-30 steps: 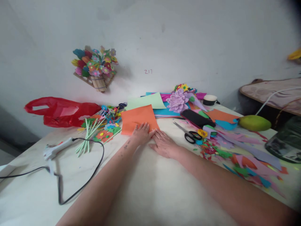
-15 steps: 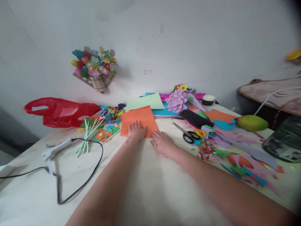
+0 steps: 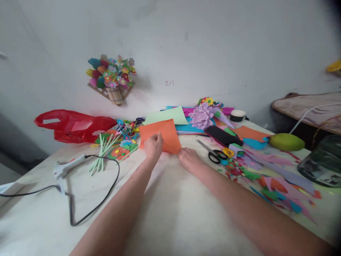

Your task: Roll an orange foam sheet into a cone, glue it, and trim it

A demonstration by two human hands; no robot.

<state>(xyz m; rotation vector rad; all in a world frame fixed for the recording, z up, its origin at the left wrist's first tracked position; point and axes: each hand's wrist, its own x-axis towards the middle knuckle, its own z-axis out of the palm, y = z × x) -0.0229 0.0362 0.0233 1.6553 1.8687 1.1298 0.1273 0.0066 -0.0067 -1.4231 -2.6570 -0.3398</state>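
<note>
An orange sheet (image 3: pixel 169 137) lies on the white table straight ahead of me, its near edge slightly raised. Over its near left part, my left hand (image 3: pixel 154 145) is closed, fingers curled and thumb side up; whether anything is inside is hidden. At the near right corner, my right hand (image 3: pixel 189 158) has its fingers drawn together on the sheet's edge. A pale green sheet (image 3: pixel 166 116) lies just behind the orange one. Right of my right hand, scissors (image 3: pixel 214 154) with black handles rest on the table, blades apart.
On the left lie a glue gun (image 3: pixel 69 166) with a looping black cord (image 3: pixel 106 193), pale green sticks (image 3: pixel 101 154) and a red plastic bag (image 3: pixel 77 126). To the right are a black phone (image 3: pixel 223 136), coloured scraps (image 3: pixel 277 193), a mango (image 3: pixel 286 142) and a glass jar (image 3: pixel 323 163).
Both hands had lain flat with fingers spread; now they are closed. The left hand has lifted into a curl, and the right has gathered at the sheet's corner. The view has shifted slightly.
</note>
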